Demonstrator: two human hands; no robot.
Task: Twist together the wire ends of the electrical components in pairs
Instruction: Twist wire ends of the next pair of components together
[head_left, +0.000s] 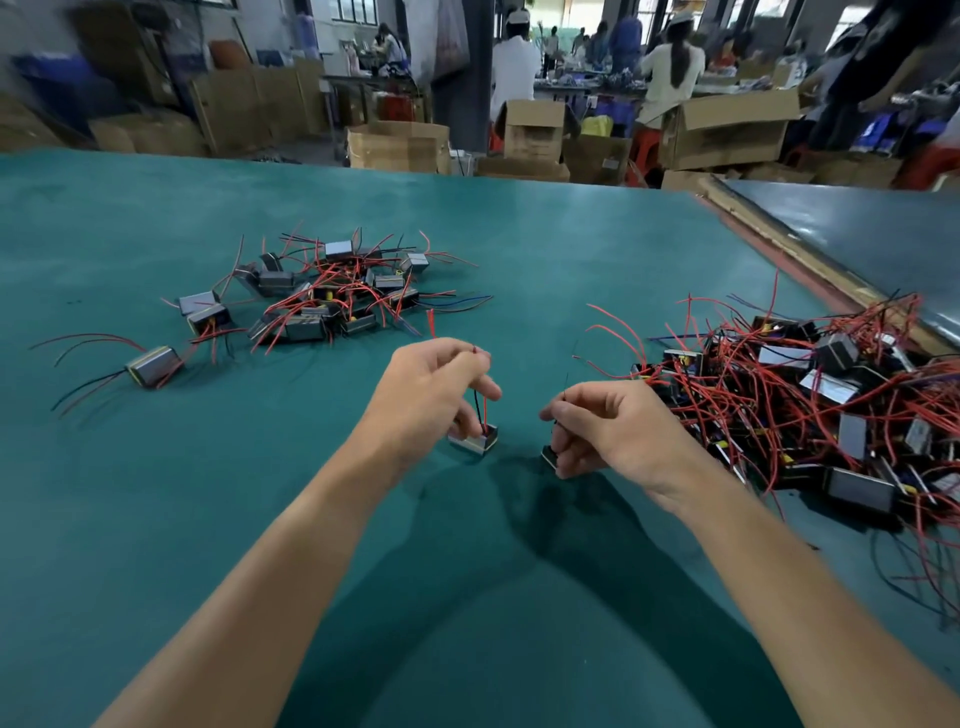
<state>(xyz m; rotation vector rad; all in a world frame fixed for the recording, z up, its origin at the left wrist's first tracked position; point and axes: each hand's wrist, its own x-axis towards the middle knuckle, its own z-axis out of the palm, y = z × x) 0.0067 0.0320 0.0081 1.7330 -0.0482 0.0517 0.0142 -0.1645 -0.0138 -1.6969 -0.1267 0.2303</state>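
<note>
Wires (480, 410) pinched, left hand (431, 384), right hand (618, 431), components (475, 442) beneath

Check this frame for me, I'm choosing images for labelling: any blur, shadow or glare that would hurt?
Head view: the left hand and right hand, each pinching wires, and the component under the left are sharp; the workers and boxes behind are smeared, worst in the top corners; soft forearm shadows darken the green table below the hands; no glare.

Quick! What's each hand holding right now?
Left hand: pinching the red and black wires of a small component.
Right hand: pinching a black wire above another component.
</note>
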